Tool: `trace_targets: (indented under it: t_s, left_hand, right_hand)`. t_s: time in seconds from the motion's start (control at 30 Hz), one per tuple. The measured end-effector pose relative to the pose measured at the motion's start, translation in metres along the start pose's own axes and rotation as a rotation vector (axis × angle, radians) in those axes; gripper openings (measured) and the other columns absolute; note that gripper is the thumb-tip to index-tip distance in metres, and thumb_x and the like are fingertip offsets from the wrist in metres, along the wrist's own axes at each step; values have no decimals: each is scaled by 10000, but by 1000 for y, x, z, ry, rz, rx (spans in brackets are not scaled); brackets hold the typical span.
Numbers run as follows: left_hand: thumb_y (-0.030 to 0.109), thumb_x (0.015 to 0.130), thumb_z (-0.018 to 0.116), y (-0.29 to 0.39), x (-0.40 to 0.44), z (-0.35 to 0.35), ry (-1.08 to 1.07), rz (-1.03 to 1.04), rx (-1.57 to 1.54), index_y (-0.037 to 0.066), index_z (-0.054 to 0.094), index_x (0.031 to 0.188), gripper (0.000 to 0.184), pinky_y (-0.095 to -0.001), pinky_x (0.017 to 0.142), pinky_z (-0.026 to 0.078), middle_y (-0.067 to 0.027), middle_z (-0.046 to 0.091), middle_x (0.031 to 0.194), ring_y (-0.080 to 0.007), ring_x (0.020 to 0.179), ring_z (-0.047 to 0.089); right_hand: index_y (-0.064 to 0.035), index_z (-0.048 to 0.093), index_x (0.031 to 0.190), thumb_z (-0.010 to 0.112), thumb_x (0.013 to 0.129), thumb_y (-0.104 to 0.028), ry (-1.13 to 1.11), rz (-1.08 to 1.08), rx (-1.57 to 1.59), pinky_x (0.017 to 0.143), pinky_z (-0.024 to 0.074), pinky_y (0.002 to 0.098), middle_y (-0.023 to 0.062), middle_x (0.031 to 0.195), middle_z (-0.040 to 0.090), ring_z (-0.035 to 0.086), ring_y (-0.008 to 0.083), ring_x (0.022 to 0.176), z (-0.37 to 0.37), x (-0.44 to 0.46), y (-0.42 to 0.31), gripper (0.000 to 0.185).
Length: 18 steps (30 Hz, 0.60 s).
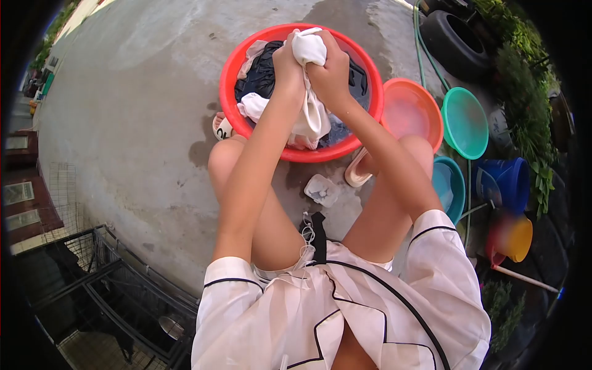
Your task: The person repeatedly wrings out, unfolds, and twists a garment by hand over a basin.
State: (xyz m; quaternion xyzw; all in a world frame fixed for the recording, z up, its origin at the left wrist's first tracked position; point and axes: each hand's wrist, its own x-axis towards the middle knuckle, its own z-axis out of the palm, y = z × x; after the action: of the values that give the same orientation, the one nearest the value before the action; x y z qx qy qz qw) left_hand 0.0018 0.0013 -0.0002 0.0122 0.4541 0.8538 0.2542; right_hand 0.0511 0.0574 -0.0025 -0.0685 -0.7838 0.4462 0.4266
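Observation:
Over a big red basin (229,61) of wet laundry, my left hand (288,69) and my right hand (331,73) are side by side. Both are closed round a white cloth (309,48), which bulges up between them. Its lower part hangs below my wrists into the basin. Dark clothes (256,73) lie on the basin's left side, beside a pale pink cloth (251,57). Another white piece (253,105) rests near the left rim. Water with some suds shows at the lower right. My forearms hide part of the basin's contents.
A small clear plastic container (321,190) sits on the wet concrete between my feet. To the right are an orange basin (412,111), a green basin (465,122), a teal basin (448,188), a blue bucket (502,184), a hose (423,61) and a tyre (455,43).

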Motion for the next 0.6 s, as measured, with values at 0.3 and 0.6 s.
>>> trace_targets:
  t_s: [0.3, 0.6]
  left_hand:
    - [318, 842, 521, -10, 55, -29, -337, -82, -272, 27, 597, 770, 309, -268, 544, 448, -51, 587, 695, -152, 559, 563]
    - [264, 879, 460, 2, 4, 3, 56, -29, 95, 9, 588, 849, 287, -259, 568, 451, -37, 568, 742, -111, 626, 547]
  right_hand:
    - [-105, 532, 963, 555, 710, -134, -69, -120, -68, 589, 452, 382, 150, 718, 595, 586, 349, 655, 7, -15, -16, 256]
    - [-80, 524, 903, 573, 731, -209, 105, 231, -39, 574, 443, 393, 161, 700, 603, 589, 350, 658, 5, 14, 12, 220]
